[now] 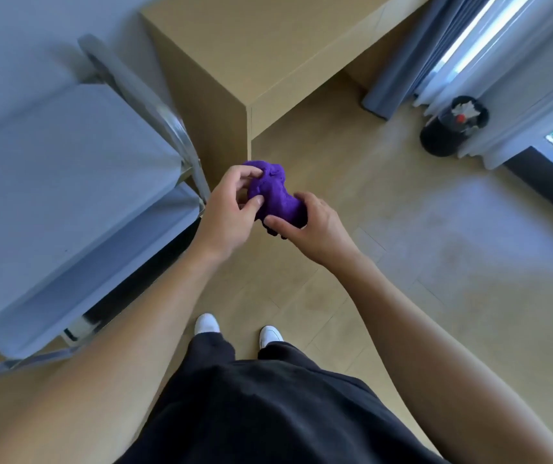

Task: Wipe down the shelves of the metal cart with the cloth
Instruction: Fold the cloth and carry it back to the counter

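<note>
Head view – cloth: the purple cloth (273,192) is bunched in mid-air, just beside the metal cart (67,182), not touching it.
Hands: the left hand (224,212) and right hand (308,226), close together, both pinch the wad.
Handling: it looks light, soft and limp – probably best gripped by its bulk.

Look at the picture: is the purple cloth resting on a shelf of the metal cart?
No: the left hand and right hand hold the bunched cloth clear of the cart.
</note>
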The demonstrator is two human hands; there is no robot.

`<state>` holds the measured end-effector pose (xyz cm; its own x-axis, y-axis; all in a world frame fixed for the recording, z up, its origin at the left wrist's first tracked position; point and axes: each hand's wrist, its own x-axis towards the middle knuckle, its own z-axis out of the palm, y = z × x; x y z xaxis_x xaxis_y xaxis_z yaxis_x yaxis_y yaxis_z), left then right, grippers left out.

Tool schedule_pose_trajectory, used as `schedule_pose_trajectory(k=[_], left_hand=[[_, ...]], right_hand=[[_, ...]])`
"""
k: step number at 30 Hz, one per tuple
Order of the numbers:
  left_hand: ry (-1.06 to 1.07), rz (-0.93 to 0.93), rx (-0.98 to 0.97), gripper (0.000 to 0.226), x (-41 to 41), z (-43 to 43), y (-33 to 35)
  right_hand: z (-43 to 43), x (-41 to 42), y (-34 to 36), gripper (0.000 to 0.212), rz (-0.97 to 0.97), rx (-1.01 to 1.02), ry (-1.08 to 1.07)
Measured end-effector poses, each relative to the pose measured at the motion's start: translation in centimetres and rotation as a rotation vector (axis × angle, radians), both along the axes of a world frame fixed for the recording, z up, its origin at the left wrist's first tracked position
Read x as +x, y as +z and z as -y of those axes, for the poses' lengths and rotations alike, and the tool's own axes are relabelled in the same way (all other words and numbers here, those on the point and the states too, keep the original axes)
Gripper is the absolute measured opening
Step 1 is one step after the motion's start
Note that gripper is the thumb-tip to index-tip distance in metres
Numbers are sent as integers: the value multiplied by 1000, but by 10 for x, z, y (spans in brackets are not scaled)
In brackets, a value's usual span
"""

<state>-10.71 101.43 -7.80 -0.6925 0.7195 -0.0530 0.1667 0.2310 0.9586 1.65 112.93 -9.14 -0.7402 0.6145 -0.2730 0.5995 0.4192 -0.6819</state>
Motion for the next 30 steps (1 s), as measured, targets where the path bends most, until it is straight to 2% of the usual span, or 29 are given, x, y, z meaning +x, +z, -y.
schedule_pose_trajectory(k=[2, 4, 8, 10, 13, 15, 17, 20, 24, 26, 30], left_hand=[[-80, -31, -8, 37, -13, -2, 1], [-180, -129, -38, 35, -30, -1, 1], [-413, -461, -143, 33, -68, 0, 0], [-461, -518, -163, 34, -83, 0, 0], [-505, -515, -172, 45, -97, -6, 6], [-548, -485, -198, 59, -102, -12, 10], [-585, -457, -215, 64, -106, -22, 13], [-586, -434, -234, 50, -109, -43, 12], [-599, -426, -334, 33, -112, -80, 8], [-608, -435, -356, 37, -116, -101, 5], [-630, -516, -334, 28, -121, -156, 1]], right_hand=[[-4, -8, 8, 54, 4, -72, 71], [-7, -19, 16, 41, 10, -35, 139], [-10, -44, 29, 48, 177, 288, 262], [-12, -53, 34, 48, 175, 320, 277], [-16, -57, 40, 37, 97, 232, 217], [-21, -57, 40, 29, 29, 146, 103], [-27, -58, 40, 29, -48, 103, 2], [-39, -59, 40, 41, -128, 53, -24], [-69, -60, 37, 28, -161, 19, -80], [-92, -60, 35, 28, -182, -20, -99], [-154, -67, 28, 33, -104, -17, 18]])
